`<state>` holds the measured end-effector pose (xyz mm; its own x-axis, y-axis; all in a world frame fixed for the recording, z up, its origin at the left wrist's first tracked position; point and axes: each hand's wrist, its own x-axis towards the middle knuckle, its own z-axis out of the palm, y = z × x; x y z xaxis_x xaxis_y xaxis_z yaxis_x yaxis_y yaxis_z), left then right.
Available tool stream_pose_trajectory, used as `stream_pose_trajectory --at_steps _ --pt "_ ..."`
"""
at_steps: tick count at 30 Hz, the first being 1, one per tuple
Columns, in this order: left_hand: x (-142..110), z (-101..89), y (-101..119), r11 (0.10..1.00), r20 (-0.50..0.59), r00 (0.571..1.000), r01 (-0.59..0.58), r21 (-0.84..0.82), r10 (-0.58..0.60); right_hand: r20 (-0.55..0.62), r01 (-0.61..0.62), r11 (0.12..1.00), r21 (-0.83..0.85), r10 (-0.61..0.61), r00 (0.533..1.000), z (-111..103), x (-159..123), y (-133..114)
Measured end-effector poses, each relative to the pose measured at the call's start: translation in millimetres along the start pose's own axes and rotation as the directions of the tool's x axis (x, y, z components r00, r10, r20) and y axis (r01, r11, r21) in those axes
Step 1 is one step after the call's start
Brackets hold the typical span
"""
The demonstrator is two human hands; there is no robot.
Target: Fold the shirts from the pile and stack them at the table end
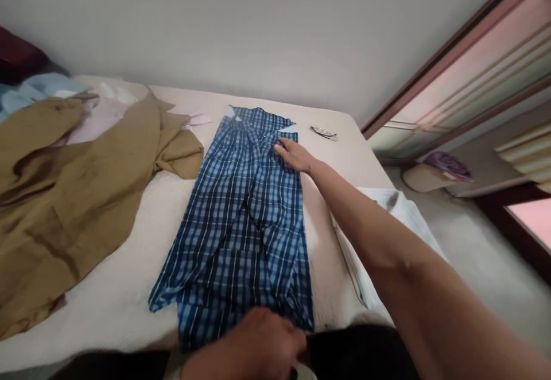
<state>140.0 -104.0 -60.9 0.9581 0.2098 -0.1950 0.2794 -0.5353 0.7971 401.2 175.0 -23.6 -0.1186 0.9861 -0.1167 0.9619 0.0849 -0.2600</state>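
Note:
A blue plaid garment [241, 162], its exact kind unclear, lies lengthwise on the bed [142, 254], with pale cloth showing at two spots near its far end. My right hand [293, 154] rests on its upper right part, fingers stretched out and lying flat on the fabric. At the near end, by the lower hem, my left hand [253, 342] is blurred, with its fingers curled closed. What those fingers hold, if anything, is hidden. Wrinkles and folds run down the middle of the garment.
A brown garment [99, 185] lies heaped at left, with light blue cloth [41, 90] and pale pink cloth [92, 119] behind. Eyeglasses [323, 133] lie at the far right of the bed. Folded white cloth [404, 213] is beside my right arm. A wall [241, 30] stands behind.

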Motion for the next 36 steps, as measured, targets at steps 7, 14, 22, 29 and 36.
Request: stream_pose_trajectory --at_steps 7,14,22,29,36 --pt "-23.2 -68.8 17.2 0.929 -0.321 0.941 0.211 0.304 -0.109 0.119 0.022 0.98 0.198 -0.046 0.992 -13.6 -220.9 -74.7" --pt "-24.0 -54.6 18.0 0.946 -0.063 0.996 0.079 0.314 -0.063 0.431 0.031 0.933 0.359 -0.196 0.881 29.7 -285.4 -89.5" --pt "-81.9 -147.4 -6.9 0.917 -0.526 0.801 0.387 0.091 -0.286 0.333 0.061 0.928 0.368 -0.193 0.923 29.7 -264.5 -93.1" --pt "-129.5 -164.1 -38.7 0.491 -0.341 0.546 0.837 0.24 -0.765 0.432 0.045 0.938 0.344 -0.201 0.879 56.2 -254.5 -99.5" --pt "-135.3 -154.3 -50.2 0.42 -0.125 0.438 0.896 0.143 -0.89 0.335 0.118 0.95 0.29 -0.216 0.917 59.0 -246.2 -137.9"
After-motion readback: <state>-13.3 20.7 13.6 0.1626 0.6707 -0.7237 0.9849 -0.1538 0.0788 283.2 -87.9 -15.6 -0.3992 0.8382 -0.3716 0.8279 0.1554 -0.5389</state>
